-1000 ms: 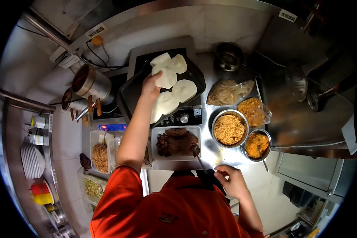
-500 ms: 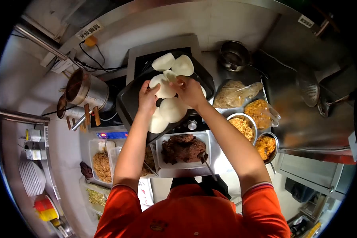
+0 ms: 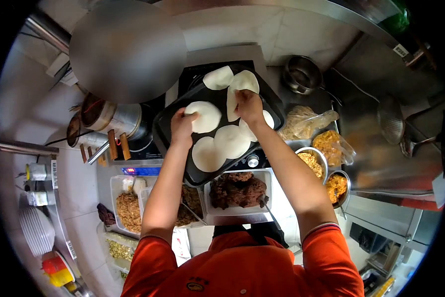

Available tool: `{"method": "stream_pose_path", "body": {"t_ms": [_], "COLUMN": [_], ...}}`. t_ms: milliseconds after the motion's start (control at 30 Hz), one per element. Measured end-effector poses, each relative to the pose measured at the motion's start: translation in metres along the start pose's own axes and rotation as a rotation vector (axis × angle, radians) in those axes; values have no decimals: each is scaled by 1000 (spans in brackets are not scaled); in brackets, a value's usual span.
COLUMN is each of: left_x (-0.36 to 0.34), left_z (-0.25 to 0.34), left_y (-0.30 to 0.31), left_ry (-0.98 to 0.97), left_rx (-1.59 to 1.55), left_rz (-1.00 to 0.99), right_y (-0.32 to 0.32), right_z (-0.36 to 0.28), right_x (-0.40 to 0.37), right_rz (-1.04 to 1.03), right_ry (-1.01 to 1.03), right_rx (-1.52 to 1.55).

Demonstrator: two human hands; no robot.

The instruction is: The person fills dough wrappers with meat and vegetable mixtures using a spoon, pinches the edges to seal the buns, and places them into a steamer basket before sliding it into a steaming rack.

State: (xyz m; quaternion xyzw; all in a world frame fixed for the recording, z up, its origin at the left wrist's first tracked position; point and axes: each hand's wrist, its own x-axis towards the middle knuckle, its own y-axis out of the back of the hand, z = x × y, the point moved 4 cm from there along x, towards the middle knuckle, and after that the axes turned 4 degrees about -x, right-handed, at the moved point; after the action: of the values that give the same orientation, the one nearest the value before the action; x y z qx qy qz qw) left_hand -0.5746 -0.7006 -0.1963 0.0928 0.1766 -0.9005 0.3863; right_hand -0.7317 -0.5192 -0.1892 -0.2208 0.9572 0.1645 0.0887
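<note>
Several white dough rounds lie on a black square pan (image 3: 183,158) on the cooktop. My left hand (image 3: 182,126) pinches the left edge of one round (image 3: 205,117) at the pan's left. To the right, my right hand (image 3: 248,106) has its fingers closed on another dough piece (image 3: 232,105), which hangs lengthwise below the upper right round (image 3: 247,80). Nearest my body are two rounds touching each other, the left one (image 3: 207,154) and the right one (image 3: 232,142). Another round is partly hidden behind my right hand and forearm.
Below the pan, a white tub (image 3: 268,198) holds dark red filling. Tubs of brown filling stand at its left. Bowls and bags of orange food, plus a steel pot (image 3: 302,74), are on the right. A large pot (image 3: 99,116) stands left.
My hands have moved apart. The left round now lies flatter on the pan, and the piece at my right hand has come away from it. The view has shifted slightly.
</note>
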Motion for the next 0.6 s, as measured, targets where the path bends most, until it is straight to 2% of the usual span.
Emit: {"method": "stream_pose_path", "body": {"t_ms": [67,100,167,200,267,300,333,367,400,433,467,500,533,600], "left_x": [-1,-4,-27,-57,-108,-131,-152,-181,-206,-230,-249,-267,-284,-315], "left_z": [3,8,21,43,64,62,57,60,63,60,50,39,23,8], "left_y": [33,48,59,43,20,16,15,5,-5,-10,-9,-3,9,9], "left_ry": [-98,-175,-232,-217,-196,-191,-190,-200,-126,-53,2,57,122,-12], "left_rx": [-53,-92,-97,-189,-268,-256,-179,-76,-63,-51,-4,41,334,674], "left_rz": [162,206,211,137,4,-47,-136,-175,-213,-243,-232,-213,-311,-271], "right_y": [-6,-11,-41,-38,-18,-22,-12,0,9,20,35,46,51,61], "right_z": [-21,-23,-30,-45,-75,-52,-57,-61,-48,-38,-37,-28,-24,-15], "right_x": [-16,-20,-32,-52,-106,-120,-153,-181,-200,-218,-234,-250,-271,-296], "right_rz": [264,256,-147,-156,-188,-325,-486,-594,-587,-533,-435,-400,-426,-520], "right_ry": [464,466,684,688,354,220,1,-122,-155,-94,80,92,126,145], "right_rx": [-264,-256,-618,-613,-237,18,237,315,339,351,159,-57,-52,-118]}}
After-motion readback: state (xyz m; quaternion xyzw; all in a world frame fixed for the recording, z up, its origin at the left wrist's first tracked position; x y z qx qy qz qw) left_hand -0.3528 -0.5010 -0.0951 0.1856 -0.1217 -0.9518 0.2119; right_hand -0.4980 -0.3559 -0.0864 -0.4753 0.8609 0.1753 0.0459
